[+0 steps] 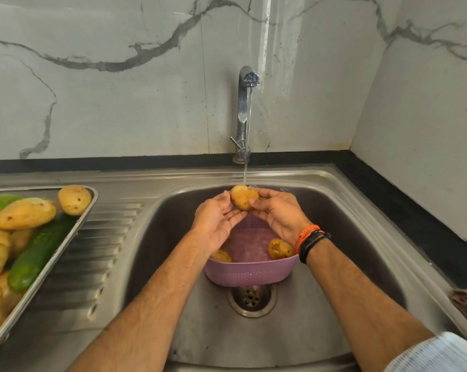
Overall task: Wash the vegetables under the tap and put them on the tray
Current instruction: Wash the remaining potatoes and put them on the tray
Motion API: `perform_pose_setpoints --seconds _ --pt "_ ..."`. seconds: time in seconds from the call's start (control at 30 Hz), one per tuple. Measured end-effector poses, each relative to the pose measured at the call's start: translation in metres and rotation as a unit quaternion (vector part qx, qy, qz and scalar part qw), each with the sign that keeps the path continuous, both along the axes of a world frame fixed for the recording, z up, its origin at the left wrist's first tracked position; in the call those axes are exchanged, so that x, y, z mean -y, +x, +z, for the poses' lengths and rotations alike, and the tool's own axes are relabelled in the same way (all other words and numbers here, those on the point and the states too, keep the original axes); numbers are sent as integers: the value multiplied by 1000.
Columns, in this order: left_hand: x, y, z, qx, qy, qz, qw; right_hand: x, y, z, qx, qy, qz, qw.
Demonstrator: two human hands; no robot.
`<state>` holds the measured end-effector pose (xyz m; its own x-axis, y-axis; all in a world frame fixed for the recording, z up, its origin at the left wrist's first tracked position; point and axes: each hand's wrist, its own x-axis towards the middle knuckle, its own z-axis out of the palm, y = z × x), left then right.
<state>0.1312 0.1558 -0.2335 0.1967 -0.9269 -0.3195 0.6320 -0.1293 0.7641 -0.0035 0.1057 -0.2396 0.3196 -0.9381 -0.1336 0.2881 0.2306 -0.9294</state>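
Forearms: both bare, with visible dark hair.
Left hand (216,221): no rings or bands visible on hand or wrist.
Right hand (280,213): no rings visible on the fingers that show.
Right wrist: orange thread bracelet (305,233) wound in several strands, with black cord bands (313,244) just beside it, nearer the elbow.
Sleeve (439,354): white ribbed fabric at the right upper arm, lower right corner of the view.

Potato (243,196) between hands, under tap (244,108)

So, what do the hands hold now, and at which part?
Both hands hold one potato under the tap's stream: left hand on its left side, right hand on its right.
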Motion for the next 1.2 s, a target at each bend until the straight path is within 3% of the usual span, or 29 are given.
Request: perform_pose_setpoints --seconds 0.23,0.63,0.97,1.03,1.13,1.2 --pt "1 -2 -4 28 -18 -41 999 2 0 -2 6 38 6 999" --pt "-5 -5 -6 106 -51 -46 992 -16 3 6 -76 -2 -7 997" --pt "-25 15 4 334 50 -20 941 -49 9 14 -216 -81 51 972" --pt "-33 20 6 405 70 -41 911 -53 13 9 -287 -133 58 947" --pt "-49 26 9 558 92 -64 822 -60 16 -2 -461 -256 117 842" --pt "-60 29 8 620 116 -90 771 -64 19 -9 -546 -283 162 772"
